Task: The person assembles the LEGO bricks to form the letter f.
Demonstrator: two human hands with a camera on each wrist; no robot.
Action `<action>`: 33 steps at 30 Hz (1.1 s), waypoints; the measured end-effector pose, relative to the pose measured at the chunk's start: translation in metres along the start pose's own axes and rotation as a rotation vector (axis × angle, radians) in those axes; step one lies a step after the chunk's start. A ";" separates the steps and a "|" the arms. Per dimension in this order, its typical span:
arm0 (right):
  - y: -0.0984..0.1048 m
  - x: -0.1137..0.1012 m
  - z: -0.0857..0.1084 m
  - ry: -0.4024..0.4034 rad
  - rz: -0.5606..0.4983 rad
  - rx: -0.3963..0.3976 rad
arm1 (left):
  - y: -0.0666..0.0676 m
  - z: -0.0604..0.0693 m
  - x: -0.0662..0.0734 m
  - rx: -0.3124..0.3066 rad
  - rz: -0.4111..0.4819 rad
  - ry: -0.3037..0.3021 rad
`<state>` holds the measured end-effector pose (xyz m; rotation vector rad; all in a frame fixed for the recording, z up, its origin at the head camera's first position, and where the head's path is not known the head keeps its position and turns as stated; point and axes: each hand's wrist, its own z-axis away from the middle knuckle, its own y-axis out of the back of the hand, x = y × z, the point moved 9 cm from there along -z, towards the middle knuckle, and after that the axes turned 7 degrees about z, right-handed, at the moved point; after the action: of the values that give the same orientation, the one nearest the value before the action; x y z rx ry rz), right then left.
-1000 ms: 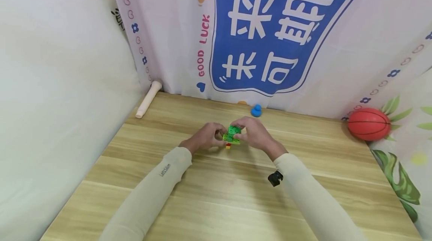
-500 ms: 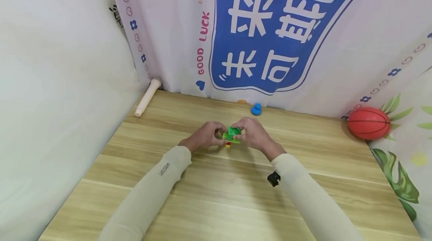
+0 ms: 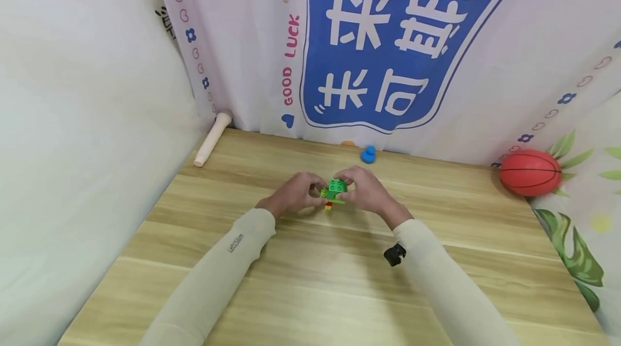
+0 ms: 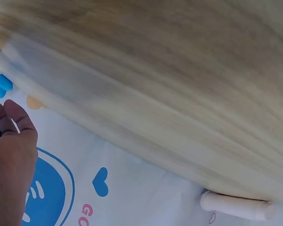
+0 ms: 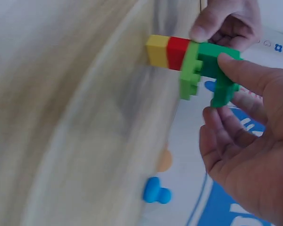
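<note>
In the head view my two hands meet over a small stack of toy building bricks at mid-table. The right wrist view shows a yellow brick, a red brick, a light green plate and dark green bricks joined in a row. My right hand pinches the dark green part between thumb and fingers. My left hand holds the other side, its thumb at the light green plate's edge; its other fingers are partly hidden. In the left wrist view the bricks are out of sight.
A blue toy stands behind the hands near the curtain. The pale baton-shaped object lies at the table's back left corner. At the right edge sits a red ball. Wooden tabletop extends in front.
The green bricks have tilted slightly in my fingers, so less of the light green plate's studded top shows. Both hands stay in almost the same place and keep their hold.
</note>
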<state>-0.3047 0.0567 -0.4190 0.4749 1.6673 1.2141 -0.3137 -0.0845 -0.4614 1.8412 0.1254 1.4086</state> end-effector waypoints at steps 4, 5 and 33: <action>-0.011 0.025 0.009 -0.137 -0.104 -0.021 | -0.001 -0.002 0.004 -0.019 -0.037 0.001; -0.014 0.031 0.012 -0.177 -0.135 -0.017 | -0.002 -0.002 0.005 -0.024 -0.045 -0.001; -0.027 0.034 0.045 -0.050 0.039 0.114 | -0.041 0.007 0.018 -0.090 -0.368 -0.070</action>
<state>-0.2747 0.0933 -0.4603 0.6056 1.6978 1.1297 -0.2859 -0.0515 -0.4738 1.6888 0.3411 1.0760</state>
